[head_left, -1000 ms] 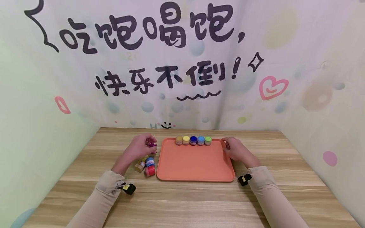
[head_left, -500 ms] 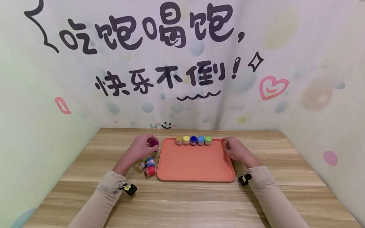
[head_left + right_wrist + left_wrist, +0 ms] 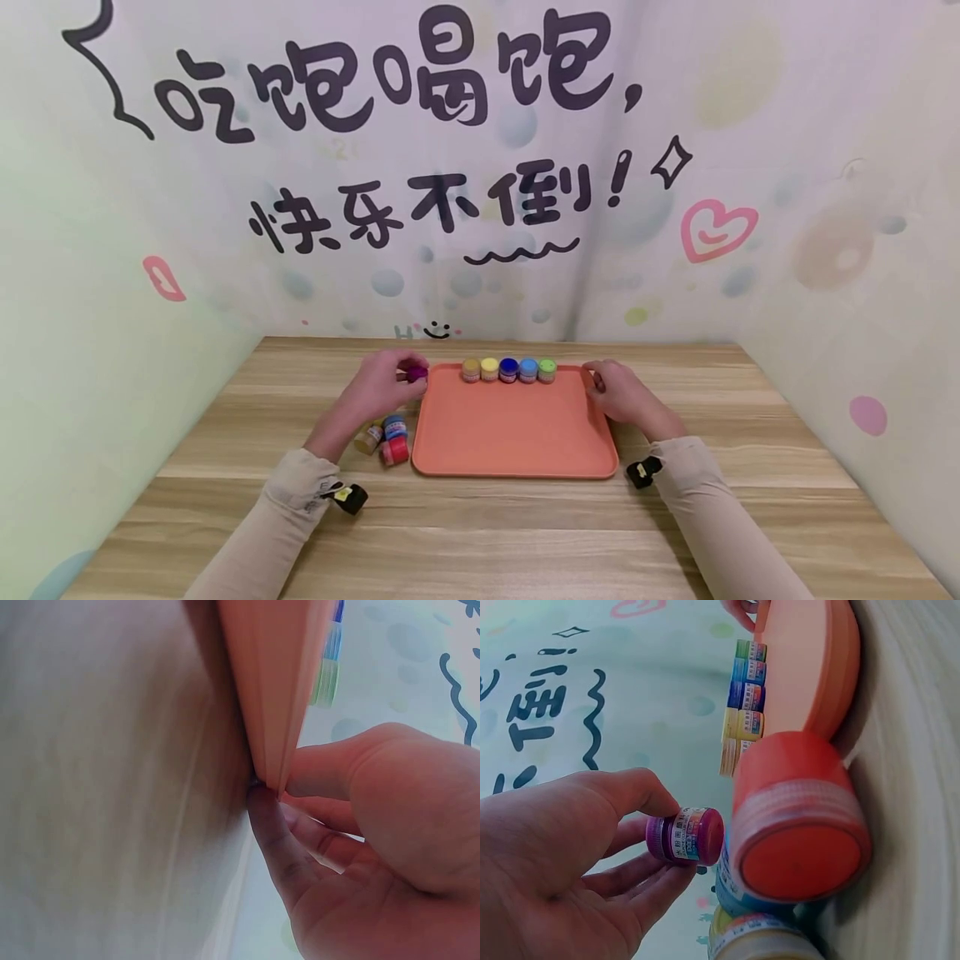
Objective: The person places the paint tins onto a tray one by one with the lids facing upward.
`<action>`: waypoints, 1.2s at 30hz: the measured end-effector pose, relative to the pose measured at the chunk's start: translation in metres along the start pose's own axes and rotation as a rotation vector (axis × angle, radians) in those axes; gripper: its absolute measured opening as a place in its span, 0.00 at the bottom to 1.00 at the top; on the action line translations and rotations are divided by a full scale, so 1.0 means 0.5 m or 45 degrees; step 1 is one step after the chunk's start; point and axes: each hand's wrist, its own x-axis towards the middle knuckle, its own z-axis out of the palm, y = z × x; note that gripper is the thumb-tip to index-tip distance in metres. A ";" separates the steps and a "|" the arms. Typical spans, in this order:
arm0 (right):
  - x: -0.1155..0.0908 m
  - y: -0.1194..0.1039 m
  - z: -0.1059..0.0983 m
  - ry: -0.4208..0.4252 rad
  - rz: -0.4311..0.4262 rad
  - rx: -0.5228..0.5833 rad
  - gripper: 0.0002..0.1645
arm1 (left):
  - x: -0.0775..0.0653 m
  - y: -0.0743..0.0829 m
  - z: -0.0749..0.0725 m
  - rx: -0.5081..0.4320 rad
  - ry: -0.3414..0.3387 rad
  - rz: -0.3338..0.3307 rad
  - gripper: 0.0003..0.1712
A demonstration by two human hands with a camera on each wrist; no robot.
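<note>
Between thumb and fingers my left hand [image 3: 384, 387] pinches a small purple paint jar [image 3: 699, 836], tilted on its side in the left wrist view. In the head view that jar is at the left back corner of the orange tray [image 3: 517, 427]; whether it touches the rim I cannot tell. My right hand [image 3: 621, 393] grips the tray's right edge, thumb above and a finger beneath in the right wrist view. Along the tray's back edge stands a row of paint jars: ochre [image 3: 471, 370], pale yellow [image 3: 490, 370], dark blue [image 3: 509, 371], light blue [image 3: 528, 371] and green [image 3: 547, 371].
Left of the tray, a red jar [image 3: 394, 451], a blue jar [image 3: 395, 427] and an ochre jar [image 3: 368, 438] lie close together on the wooden table [image 3: 480, 533]. A yellow jar behind them is mostly hidden. A printed curtain [image 3: 360, 283] hangs behind the table.
My left hand has moved right and slightly back with the purple paint jar, from beside the tray to its left back corner. My right hand stays on the tray's edge.
</note>
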 end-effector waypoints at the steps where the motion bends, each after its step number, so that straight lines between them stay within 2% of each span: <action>1: 0.000 0.000 0.000 0.002 0.004 0.002 0.24 | 0.002 0.002 0.001 -0.005 -0.002 0.004 0.15; 19: 0.005 0.006 0.002 -0.001 -0.012 0.009 0.24 | 0.031 0.031 0.038 -0.073 -0.040 0.013 0.16; 36: 0.000 0.005 0.003 0.020 -0.021 0.011 0.24 | 0.050 0.032 0.083 0.008 -0.021 0.138 0.15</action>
